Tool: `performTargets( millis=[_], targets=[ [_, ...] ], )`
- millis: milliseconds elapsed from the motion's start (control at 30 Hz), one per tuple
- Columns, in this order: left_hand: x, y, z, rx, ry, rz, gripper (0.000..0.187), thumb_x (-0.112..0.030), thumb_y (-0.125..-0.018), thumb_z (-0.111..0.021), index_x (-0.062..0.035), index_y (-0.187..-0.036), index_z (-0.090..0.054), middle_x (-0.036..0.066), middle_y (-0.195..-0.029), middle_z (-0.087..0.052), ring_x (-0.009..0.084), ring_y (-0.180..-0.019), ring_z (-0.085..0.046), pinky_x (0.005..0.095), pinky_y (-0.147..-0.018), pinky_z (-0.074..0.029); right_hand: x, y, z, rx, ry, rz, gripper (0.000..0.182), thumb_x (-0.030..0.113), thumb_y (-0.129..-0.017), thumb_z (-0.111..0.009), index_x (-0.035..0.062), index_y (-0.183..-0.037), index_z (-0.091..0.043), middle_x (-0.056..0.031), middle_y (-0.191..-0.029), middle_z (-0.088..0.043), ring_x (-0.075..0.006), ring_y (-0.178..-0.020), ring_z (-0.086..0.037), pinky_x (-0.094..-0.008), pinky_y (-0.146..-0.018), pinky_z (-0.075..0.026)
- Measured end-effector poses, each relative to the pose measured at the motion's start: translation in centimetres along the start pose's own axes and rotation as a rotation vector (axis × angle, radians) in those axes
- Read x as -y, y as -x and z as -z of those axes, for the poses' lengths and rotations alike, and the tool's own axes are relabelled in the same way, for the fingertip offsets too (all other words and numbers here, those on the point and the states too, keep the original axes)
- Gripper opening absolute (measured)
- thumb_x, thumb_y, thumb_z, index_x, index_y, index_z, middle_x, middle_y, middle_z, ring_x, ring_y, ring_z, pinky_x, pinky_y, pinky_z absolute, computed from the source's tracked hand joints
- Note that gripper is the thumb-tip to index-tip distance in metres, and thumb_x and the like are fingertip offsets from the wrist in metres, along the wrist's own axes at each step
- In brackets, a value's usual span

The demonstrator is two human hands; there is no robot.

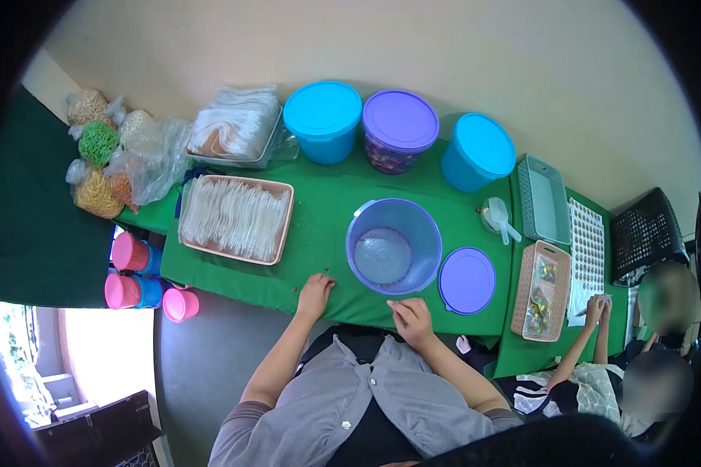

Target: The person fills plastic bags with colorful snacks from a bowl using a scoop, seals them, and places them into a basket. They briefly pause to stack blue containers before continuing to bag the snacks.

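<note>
On the green tablecloth near its front edge rests my left hand (pixel 316 296), its fingers touching the cloth close to small brown bits; whether they hold anything is too small to tell. My right hand (pixel 413 319) is pinched just in front of the purple bucket (pixel 426 241), on something I cannot make out. The bucket is uncovered, with a few small bits at its bottom. A purple lid (pixel 467 281) lies to its right. Left of the bucket, a pink tray (pixel 287 226) holds many flat clear packets (pixel 234 216).
Along the wall stand two blue lidded tubs (pixel 323 121) (pixel 479 152), a purple-lidded tub (pixel 399 132) and a tray of packets (pixel 237 124). Snack bags (pixel 97 142) lie left. Scoops (pixel 500 218), baskets (pixel 541 300) and a sticker sheet (pixel 586 249) are right, beside other people's hands (pixel 597 309).
</note>
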State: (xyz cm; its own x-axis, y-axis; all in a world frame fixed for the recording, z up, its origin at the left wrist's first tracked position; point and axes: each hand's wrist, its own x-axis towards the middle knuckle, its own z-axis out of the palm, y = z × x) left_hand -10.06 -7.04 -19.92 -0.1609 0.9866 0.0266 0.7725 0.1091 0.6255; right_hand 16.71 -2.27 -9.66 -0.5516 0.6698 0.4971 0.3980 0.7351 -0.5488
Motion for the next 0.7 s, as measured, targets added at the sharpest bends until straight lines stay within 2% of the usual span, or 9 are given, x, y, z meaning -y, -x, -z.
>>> performTargets(
  millis=[100, 200, 267, 300, 400, 500, 567, 633, 700],
  targets=[
    [-3.6, -1.2, 3.5, -0.184, 0.304, 0.119, 0.01, -0.006, -0.082, -0.066, -0.0041, -0.091, -0.067, 0.012, -0.091, -0.064, 0.0286, -0.085, -0.062, 0.037, -0.079, -0.05, 2.1, -4.2, 0.8, -0.128, -0.014, 0.073, 0.039, -0.007, -0.069, -0.07, 0.0077, -0.104, -0.066, -0.0089, -0.092, -0.061, -0.0266, -0.079, -0.059, -0.0369, -0.074, -0.048],
    [-9.1, -3.0, 8.4, -0.404, 0.547, 0.19, 0.008, -0.004, -0.08, -0.068, -0.0033, -0.088, -0.067, 0.013, -0.089, -0.066, 0.0267, -0.082, -0.063, 0.0359, -0.076, -0.05, 2.1, -7.2, 0.2, -0.155, 0.08, -0.077, 0.035, -0.005, -0.073, -0.068, 0.0052, -0.107, -0.064, -0.01, -0.095, -0.062, -0.0281, -0.085, -0.058, -0.0381, -0.079, -0.046],
    [-11.5, -4.1, 10.2, -0.431, 0.663, 0.048, 0.012, -0.006, -0.078, -0.072, -0.0044, -0.089, -0.068, 0.011, -0.089, -0.067, 0.0234, -0.085, -0.063, 0.038, -0.082, -0.048, 2.0, -7.8, -0.4, -0.181, 0.14, -0.206, 0.033, -0.004, -0.079, -0.063, 0.0028, -0.111, -0.06, -0.0123, -0.099, -0.062, -0.0298, -0.093, -0.056, -0.039, -0.084, -0.043],
    [-11.8, -4.9, 10.5, -0.434, 0.662, 0.051, 0.012, -0.006, -0.078, -0.072, -0.0044, -0.089, -0.068, 0.011, -0.089, -0.067, 0.0234, -0.085, -0.063, 0.038, -0.082, -0.048, 2.0, -7.6, -0.6, -0.178, 0.137, -0.204, 0.033, -0.004, -0.079, -0.063, 0.0028, -0.111, -0.06, -0.0123, -0.099, -0.062, -0.0298, -0.093, -0.056, -0.039, -0.084, -0.043],
    [-12.1, -5.7, 10.1, -0.177, 0.235, -0.228, 0.015, -0.006, -0.083, -0.067, -0.005, -0.098, -0.068, 0.01, -0.093, -0.067, 0.024, -0.093, -0.063, 0.0379, -0.088, -0.047, 2.4, -6.4, -1.0, -0.208, 0.149, -0.234, 0.031, -0.003, -0.083, -0.058, 0.0021, -0.113, -0.059, -0.0133, -0.104, -0.061, -0.0305, -0.098, -0.053, -0.0395, -0.086, -0.041],
    [-11.4, -6.0, 8.8, -0.379, 0.26, -0.293, 0.019, -0.003, -0.088, -0.058, -0.005, -0.106, -0.065, 0.011, -0.101, -0.066, 0.0268, -0.101, -0.062, 0.0399, -0.095, -0.043, 3.1, -5.4, -0.7, -0.224, 0.157, -0.235, 0.031, -0.004, -0.083, -0.056, 0.0023, -0.114, -0.059, -0.0123, -0.108, -0.06, -0.0298, -0.096, -0.054, -0.0397, -0.087, -0.04],
    [-9.2, -5.4, 9.8, -0.541, 0.27, -0.188, 0.026, 0.003, -0.089, -0.05, -0.0033, -0.111, -0.062, 0.015, -0.107, -0.064, 0.0311, -0.104, -0.061, 0.0398, -0.094, -0.044, 3.5, -4.7, -0.7, -0.214, 0.138, -0.26, 0.034, -0.006, -0.082, -0.054, 0.0034, -0.114, -0.059, -0.0119, -0.109, -0.059, -0.0294, -0.097, -0.053, -0.0404, -0.09, -0.038],
    [-5.2, -4.0, 10.1, -0.453, 0.3, 0.075, 0.028, 0.005, -0.087, -0.049, -0.0022, -0.111, -0.061, 0.017, -0.11, -0.063, 0.0318, -0.105, -0.06, 0.0401, -0.093, -0.045, 3.3, -4.1, -1.0, -0.197, 0.141, -0.266, 0.035, -0.007, -0.08, -0.055, 0.004, -0.113, -0.06, -0.0119, -0.11, -0.059, -0.0291, -0.097, -0.053, -0.04, -0.089, -0.038],
    [1.4, -1.9, 8.0, -0.321, 0.259, 0.083, 0.027, 0.004, -0.087, -0.049, -0.0013, -0.111, -0.061, 0.018, -0.109, -0.062, 0.0329, -0.102, -0.06, 0.0409, -0.089, -0.047, 3.3, -4.1, -1.0, -0.184, 0.152, -0.258, 0.037, -0.007, -0.077, -0.055, 0.0046, -0.111, -0.062, -0.0118, -0.11, -0.059, -0.0289, -0.097, -0.052, -0.0395, -0.089, -0.038]
  ],
)
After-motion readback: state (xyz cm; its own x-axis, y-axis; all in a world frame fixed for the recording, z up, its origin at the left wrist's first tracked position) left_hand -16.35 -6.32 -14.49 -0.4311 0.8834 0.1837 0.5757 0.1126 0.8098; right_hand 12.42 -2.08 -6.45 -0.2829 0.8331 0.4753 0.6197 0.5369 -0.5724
